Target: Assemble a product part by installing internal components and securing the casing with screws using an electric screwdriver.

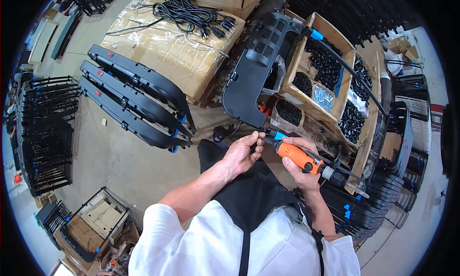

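My right hand (pixel 305 179) grips an orange power screwdriver (pixel 293 153), its nose pointing left toward my other hand. My left hand (pixel 239 156) is closed, fingertips pinched by the driver's front end; whatever lies in them is too small or hidden to name. Just beyond both hands lies a black curved plastic housing (pixel 244 87) with a vented bulge, its lower end close to my left fingers. A thin black bar (pixel 352 74) with blue pieces at its end runs from beside the housing's top across the parts boxes.
A wooden parts box (pixel 312 114) holds black plastic pieces (pixel 326 67) and silver screws (pixel 323 99). At left stand three black curved frames (pixel 129 103) with red switches. Behind them, black power cords (pixel 189 12) lie on a cardboard box (pixel 158 60). Black frames (pixel 378 204) are stacked right.
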A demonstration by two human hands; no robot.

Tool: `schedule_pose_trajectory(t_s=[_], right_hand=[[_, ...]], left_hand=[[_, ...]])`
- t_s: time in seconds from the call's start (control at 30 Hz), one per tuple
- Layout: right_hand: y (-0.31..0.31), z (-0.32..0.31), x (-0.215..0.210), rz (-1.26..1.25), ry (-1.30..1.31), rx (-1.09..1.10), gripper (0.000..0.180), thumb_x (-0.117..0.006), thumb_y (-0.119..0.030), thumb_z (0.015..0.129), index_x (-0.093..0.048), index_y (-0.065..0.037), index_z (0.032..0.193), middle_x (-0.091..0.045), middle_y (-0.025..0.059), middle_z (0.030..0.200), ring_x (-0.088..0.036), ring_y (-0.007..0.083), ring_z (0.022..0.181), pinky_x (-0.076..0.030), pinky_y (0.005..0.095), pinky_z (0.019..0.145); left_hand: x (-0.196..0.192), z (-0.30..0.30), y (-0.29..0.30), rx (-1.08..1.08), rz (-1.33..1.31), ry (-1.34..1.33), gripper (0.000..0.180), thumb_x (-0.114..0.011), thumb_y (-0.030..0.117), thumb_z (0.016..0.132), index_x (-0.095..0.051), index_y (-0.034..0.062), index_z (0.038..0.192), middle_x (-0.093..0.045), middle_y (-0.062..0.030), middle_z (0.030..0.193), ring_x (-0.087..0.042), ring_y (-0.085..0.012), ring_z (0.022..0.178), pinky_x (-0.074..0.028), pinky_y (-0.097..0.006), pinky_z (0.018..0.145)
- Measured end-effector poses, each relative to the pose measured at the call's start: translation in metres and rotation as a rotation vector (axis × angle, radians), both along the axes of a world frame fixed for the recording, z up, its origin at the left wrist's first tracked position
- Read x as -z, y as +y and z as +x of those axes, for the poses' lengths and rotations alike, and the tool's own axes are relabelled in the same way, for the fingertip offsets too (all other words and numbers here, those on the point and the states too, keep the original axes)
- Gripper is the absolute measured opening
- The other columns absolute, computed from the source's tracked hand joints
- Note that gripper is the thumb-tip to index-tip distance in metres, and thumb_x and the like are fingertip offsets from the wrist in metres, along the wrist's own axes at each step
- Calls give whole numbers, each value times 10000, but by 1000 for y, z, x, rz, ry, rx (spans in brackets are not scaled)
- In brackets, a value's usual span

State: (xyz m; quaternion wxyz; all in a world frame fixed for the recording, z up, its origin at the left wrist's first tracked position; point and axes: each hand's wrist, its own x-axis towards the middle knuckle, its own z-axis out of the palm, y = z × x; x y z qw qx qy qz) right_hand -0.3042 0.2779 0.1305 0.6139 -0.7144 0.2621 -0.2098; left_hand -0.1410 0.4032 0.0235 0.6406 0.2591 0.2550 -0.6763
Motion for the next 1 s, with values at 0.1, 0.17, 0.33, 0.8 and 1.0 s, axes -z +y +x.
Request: schedule_pose_trajectory(t_s=[0.1, 0.17, 0.33, 0.8, 1.0], right_hand=[[3, 0, -4, -4, 47, -7, 529, -793, 3, 892, -561, -21, 1367, -678, 159, 1348, -649, 279, 1283, -507, 428, 1127], [5, 2, -4, -9, 37, 13, 525, -791, 7, 893, -563, -21, 1365, -680, 158, 1345, -650, 280, 1282, -507, 430, 1127], [0, 8, -5, -53, 25, 71, 515, -781, 11, 901, -564, -20, 1367, -686, 163, 1335, -662, 280, 1271, -517, 431, 1119], [-18, 15, -7, -108, 84, 51, 483, -797, -18, 903, -614, -38, 1349, -713, 129, 1311, -674, 250, 1252, -522, 411, 1116], [-15, 21, -4, -112, 127, 22, 463, -810, -41, 901, -641, -57, 1332, -715, 117, 1309, -688, 224, 1215, -534, 379, 1094]], left_hand=[[0, -4, 2, 13, -32, 0, 287, -547, 333, 1140, -668, 74, 1164, -603, 18, 852, -528, -105, 679, -420, -244, 578], [-13, -5, -1, 38, 16, -49, 289, -542, 332, 1143, -671, 75, 1167, -585, 27, 834, -505, -96, 664, -408, -241, 570], [-13, 14, 35, 113, 117, -684, 281, -503, 285, 1155, -682, 73, 1200, -520, 45, 764, -469, -70, 650, -417, -255, 574], [10, 81, -10, 483, 574, -1736, 557, -519, 264, 1106, -411, -3, 1583, -715, -365, 1074, -710, -518, 1028, -553, -551, 907], [18, 79, -7, 456, 583, -1832, 587, -510, 286, 1113, -387, -38, 1586, -722, -357, 956, -724, -519, 932, -561, -574, 849]])
